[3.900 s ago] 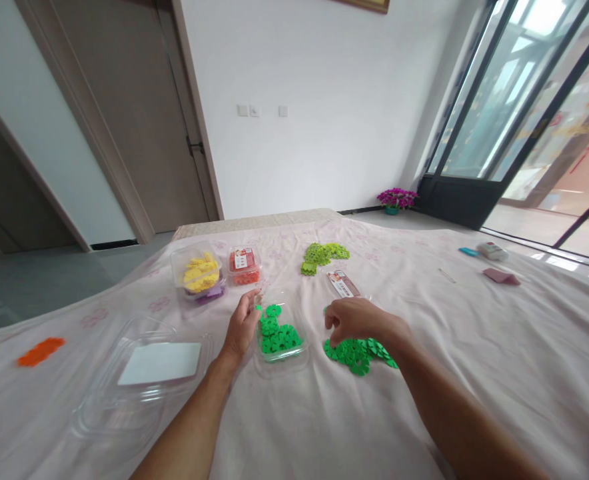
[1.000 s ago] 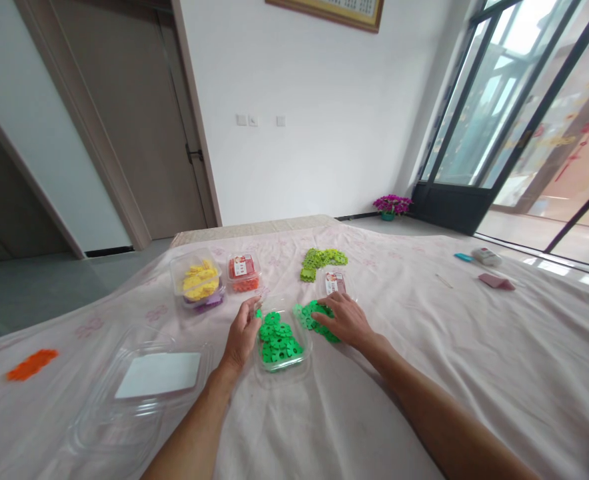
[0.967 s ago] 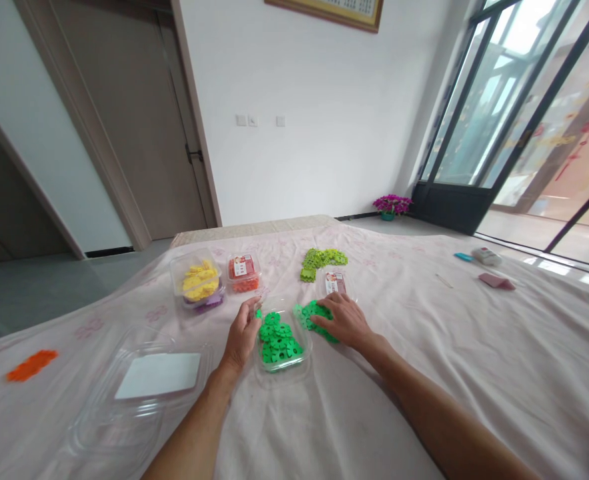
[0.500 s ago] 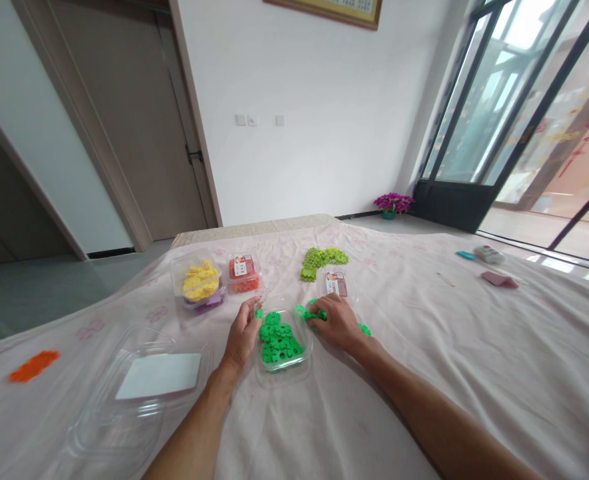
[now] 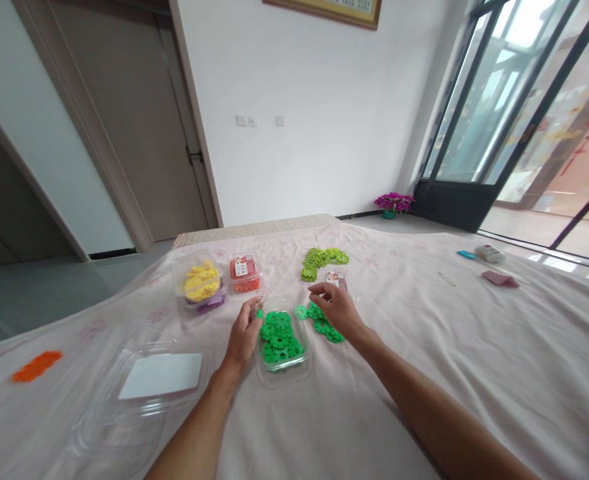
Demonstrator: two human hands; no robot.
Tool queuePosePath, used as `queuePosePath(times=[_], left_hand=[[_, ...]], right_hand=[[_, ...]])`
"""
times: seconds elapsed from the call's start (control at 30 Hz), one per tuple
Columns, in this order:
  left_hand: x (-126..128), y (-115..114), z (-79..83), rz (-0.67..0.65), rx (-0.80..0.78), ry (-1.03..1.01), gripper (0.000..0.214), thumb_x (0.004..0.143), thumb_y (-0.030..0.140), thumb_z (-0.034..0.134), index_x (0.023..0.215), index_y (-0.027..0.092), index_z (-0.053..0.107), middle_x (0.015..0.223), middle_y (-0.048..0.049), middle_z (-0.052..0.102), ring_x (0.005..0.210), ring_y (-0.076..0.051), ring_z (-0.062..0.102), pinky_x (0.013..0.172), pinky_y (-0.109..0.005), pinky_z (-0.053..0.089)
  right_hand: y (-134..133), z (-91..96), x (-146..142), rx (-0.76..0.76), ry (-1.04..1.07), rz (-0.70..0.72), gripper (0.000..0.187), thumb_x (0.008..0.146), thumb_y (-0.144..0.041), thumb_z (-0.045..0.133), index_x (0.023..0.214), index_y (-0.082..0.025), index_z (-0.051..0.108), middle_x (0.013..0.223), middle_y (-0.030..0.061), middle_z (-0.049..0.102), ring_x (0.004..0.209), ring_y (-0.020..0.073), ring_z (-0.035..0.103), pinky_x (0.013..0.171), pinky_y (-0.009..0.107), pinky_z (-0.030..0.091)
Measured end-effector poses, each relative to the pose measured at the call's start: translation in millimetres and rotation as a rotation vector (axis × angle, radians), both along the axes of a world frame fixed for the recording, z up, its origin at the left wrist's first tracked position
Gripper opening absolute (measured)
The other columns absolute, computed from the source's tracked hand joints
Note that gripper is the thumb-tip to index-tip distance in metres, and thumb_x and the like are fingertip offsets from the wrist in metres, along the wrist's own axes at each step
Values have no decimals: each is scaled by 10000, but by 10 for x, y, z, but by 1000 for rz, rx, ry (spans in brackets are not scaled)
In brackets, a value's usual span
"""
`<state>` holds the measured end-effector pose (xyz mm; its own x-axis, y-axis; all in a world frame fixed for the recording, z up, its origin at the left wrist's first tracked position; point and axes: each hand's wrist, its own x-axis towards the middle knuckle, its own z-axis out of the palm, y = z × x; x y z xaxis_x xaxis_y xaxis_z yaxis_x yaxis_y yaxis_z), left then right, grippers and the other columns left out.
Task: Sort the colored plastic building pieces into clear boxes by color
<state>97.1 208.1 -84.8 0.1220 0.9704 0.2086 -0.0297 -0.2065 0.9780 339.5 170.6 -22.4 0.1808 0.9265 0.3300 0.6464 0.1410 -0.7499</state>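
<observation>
Loose green pieces (image 5: 328, 327) just right of a clear container (image 5: 283, 380)

Could tip or slide the container by leaning too hard on its left side with the left hand (image 5: 243, 333); placed against that wall, but impossible to tell whether clamped or merely resting. Could scatter the loose pieces by brushing them with the right hand (image 5: 339, 310), hovering low over them, apart from the left, thumb and fingertips parted, with nothing visible between.

Inside the clear container: heaped green flower-shaped pieces (image 5: 280, 339), apt to spill with a bump. Far left: a clear tub (image 5: 179, 280) with yellow pieces (image 5: 202, 280) above purple pieces (image 5: 210, 303); perhaps two stacked, hard to tell. Just right of that: a labelled tub (image 5: 247, 265) of red-orange pieces (image 5: 247, 285), apparently lidded. Near left: large clear plastic (image 5: 104, 387) with a white label (image 5: 162, 375); container or lid, uncertain. Beyond the right hand: a labelled clear package (image 5: 337, 277), partly hidden, contents not discernible.
</observation>
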Motion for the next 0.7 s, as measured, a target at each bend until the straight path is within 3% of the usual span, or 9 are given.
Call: queuePosePath(times=[0.17,0.33,0.53,0.7], left_hand=[[-11,50,-69,-15,18,6,473,774,229,560,1248,218,548,1345,-100,621,1296,-225,545,1129,-392,369],[-10,53,-75,-21,22,16,479,784,217,541,1264,204,538,1363,-117,604,1303,-227,536,1135,-409,360],[-8,52,-63,-8,27,2,476,760,222,560,1235,210,559,1326,-105,629,1289,-232,548,1126,-402,371],[-6,57,-74,-15,30,2,474,767,228,551,1240,209,554,1338,-104,621,1291,-223,547,1131,-390,366]], right_hand=[[-26,135,452,-239,-403,-55,277,827,-321,625,1064,-235,740,1025,52,748,936,231,675,795,318,464],[-30,129,568,-418,-585,-15,393,764,-389,697,1129,-248,735,1116,88,722,1020,272,662,794,328,459],[-17,64,499,-426,-597,49,315,735,-380,715,1025,-265,754,1062,54,730,1008,262,658,734,295,431],[-18,63,481,-402,-539,34,214,698,-312,731,897,-233,730,863,20,718,820,204,648,628,255,370]])
